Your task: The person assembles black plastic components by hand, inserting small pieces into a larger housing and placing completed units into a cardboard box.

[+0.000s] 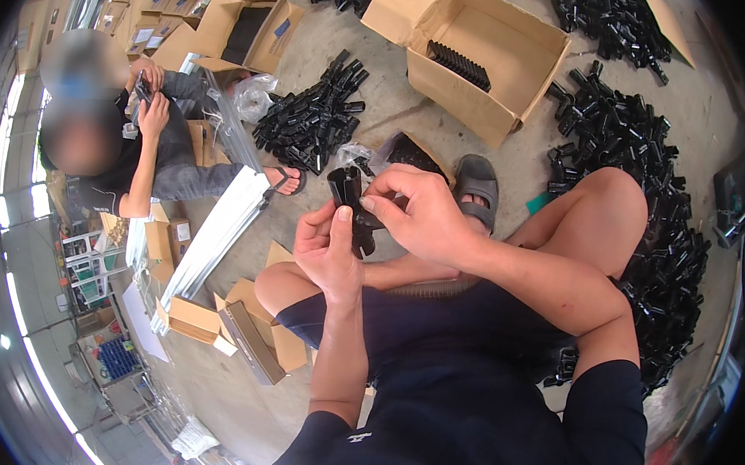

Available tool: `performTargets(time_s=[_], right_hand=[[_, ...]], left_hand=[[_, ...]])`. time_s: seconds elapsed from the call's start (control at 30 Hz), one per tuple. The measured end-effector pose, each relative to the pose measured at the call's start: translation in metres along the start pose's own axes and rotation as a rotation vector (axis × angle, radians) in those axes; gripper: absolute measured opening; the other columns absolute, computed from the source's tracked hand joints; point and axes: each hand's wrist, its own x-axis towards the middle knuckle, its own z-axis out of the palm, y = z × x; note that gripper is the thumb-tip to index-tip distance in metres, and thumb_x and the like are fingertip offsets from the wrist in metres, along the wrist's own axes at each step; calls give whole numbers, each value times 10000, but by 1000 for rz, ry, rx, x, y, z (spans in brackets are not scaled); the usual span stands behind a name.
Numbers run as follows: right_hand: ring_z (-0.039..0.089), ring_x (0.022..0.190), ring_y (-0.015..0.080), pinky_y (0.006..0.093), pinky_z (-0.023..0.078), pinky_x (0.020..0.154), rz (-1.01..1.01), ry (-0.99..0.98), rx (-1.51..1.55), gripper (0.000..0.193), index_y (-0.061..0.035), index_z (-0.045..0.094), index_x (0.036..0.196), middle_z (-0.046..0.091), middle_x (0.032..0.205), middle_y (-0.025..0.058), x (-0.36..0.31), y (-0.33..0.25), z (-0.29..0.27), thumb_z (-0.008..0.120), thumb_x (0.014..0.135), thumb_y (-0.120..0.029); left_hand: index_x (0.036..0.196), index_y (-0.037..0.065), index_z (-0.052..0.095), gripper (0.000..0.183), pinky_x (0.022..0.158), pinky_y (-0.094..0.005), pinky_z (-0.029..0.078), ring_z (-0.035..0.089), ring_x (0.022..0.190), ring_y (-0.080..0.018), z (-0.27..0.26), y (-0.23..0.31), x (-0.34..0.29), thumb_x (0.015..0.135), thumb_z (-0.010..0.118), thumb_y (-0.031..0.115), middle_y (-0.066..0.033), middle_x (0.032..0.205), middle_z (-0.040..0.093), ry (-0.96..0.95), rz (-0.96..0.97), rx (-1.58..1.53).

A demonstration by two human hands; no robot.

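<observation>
Above my crossed legs, my left hand grips a glossy black plastic part that looks like a short tube fitting with branching ends. The thumb presses along its side. My right hand meets it from the other side, thumb and forefinger pinched against the part; whether a smaller piece sits between those fingertips is too small to tell. Just beyond the hands are a clear plastic bag with small pieces and an open pouch of small black pieces.
Piles of black parts lie ahead and along my right. An open cardboard box holds a neat row of them. At left, another person sits handling a dark part, near long white metal bars and small cartons.
</observation>
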Motion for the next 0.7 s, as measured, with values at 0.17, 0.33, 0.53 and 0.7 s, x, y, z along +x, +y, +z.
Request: performTargets(time_s=[0.17,0.33,0.53,0.7], right_hand=[[639,723,324,404,504,643,-130,-84,-224,114,5,697,869,652,814,144,3,-9,-11,728,868,-105],[638,815,314,401,517,678,-360,-93,-383,99,-1,696,876,654,870,116,9,-7,-17,735,855,-90],[632,856,338,451,520,695,-276,-129,-311,155,-21,691,858,639,854,127,10,-12,-19,729,881,-169],[633,861,345,428,508,723,-78,-223,-198,109,-13,685,855,638,880,142,13,-18,-23,746,860,-103]], left_hand=[[1092,-67,624,126,897,-287,546,685,950,-157,1,-2,-2,967,631,-50,-167,1076,718,0,24,-43],[1064,-67,625,135,765,-223,552,685,815,-97,7,3,-1,943,681,-46,-153,954,745,43,33,-59],[1070,-67,626,144,780,-225,548,683,823,-93,8,6,-1,940,684,-49,-150,954,746,57,38,-69],[1077,-64,624,134,816,-239,538,677,861,-109,5,1,-3,950,664,-54,-155,997,735,26,33,-76]])
